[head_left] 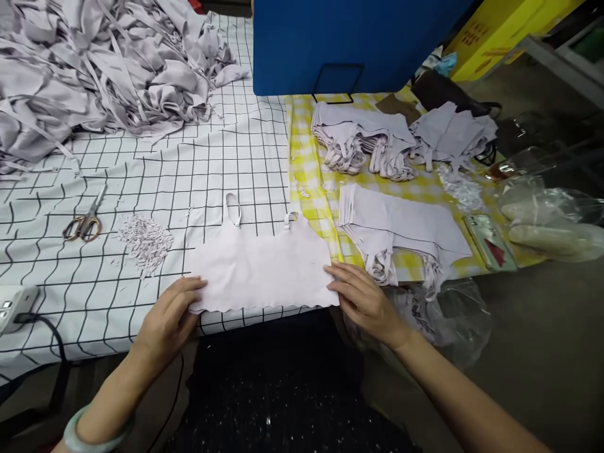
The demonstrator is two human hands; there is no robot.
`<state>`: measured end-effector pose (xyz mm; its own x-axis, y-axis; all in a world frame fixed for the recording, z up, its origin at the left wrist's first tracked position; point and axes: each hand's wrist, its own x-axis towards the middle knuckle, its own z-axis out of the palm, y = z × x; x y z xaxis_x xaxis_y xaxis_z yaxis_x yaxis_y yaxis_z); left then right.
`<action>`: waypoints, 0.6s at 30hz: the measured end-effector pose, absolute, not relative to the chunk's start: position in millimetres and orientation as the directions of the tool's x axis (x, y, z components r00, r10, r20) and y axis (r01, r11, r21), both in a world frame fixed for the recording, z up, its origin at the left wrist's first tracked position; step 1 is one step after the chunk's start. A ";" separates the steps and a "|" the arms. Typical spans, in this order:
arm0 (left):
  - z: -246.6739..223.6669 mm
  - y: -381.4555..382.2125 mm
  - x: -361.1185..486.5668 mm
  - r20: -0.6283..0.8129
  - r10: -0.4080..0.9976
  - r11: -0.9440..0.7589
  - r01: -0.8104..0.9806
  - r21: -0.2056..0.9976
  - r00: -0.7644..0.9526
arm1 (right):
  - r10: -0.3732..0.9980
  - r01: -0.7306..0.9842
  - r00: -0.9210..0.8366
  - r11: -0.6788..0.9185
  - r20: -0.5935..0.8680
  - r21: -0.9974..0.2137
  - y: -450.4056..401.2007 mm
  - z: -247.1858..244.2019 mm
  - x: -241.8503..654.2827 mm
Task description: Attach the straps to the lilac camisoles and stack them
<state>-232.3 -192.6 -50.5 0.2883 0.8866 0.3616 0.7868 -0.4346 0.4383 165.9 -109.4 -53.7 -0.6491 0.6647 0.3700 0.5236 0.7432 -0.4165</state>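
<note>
A pale lilac strappy camisole (264,270) lies flat at the table's front edge, its two thin straps pointing away from me and its scalloped hem towards me. My left hand (172,311) grips the lower left corner, fingers on top and thumb out of sight. At the opposite side, my right hand (363,299) pinches the lower right corner the same way. Close by on the left are a heap of small fabric snippets (147,242) and a pair of scissors (85,220). To the right, a stack of similar camisoles (406,220) lies with straps hanging towards me.
A big tangled pile of lilac garments (117,69) covers the back left. Further stacks of camisoles (363,132) sit before a blue panel (349,44). A phone (491,242) and clear plastic bags (552,214) lie right; a power strip (16,308) is at left.
</note>
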 end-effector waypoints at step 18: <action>52.4 -179.5 -234.1 -0.056 0.989 0.097 0.320 0.942 -0.134 | 0.972 0.175 -0.190 0.169 0.136 -0.970 -87.2 31.1 151.3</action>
